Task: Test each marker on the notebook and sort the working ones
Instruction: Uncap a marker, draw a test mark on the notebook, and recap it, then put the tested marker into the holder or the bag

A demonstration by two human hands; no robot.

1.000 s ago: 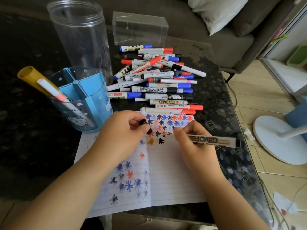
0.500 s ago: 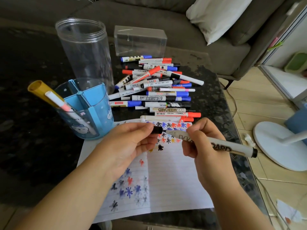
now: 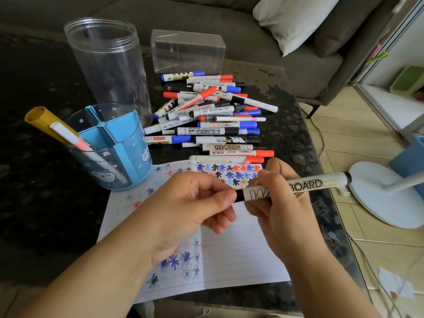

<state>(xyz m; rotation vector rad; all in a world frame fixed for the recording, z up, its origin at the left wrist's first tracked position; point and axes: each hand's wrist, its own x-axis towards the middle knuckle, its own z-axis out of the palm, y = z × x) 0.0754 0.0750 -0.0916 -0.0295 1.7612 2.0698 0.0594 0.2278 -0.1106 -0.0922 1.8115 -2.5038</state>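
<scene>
My right hand (image 3: pixel 281 203) grips a white whiteboard marker (image 3: pixel 305 185) held level above the open notebook (image 3: pixel 238 246). My left hand (image 3: pixel 190 207) pinches the marker's black cap (image 3: pixel 239 195), which sits on the marker's left end. The notebook pages carry several black, blue and red star scribbles. Behind the notebook lies a pile of markers (image 3: pixel 213 118) with red, blue and black caps. A blue divided pen holder (image 3: pixel 112 148) at the left holds a yellow marker (image 3: pixel 46 123) and a white marker (image 3: pixel 80 143).
A tall clear plastic jar (image 3: pixel 107 67) stands behind the pen holder, and a clear plastic box (image 3: pixel 188 50) sits beyond the pile. The dark table (image 3: pixel 41 203) ends at the right, where a white fan base (image 3: pixel 380 198) stands on the floor. A sofa with a pillow (image 3: pixel 296 19) is behind.
My right hand lifted the marker off the page and turned it level. My left hand brought the black cap to its tip and pushed it on.
</scene>
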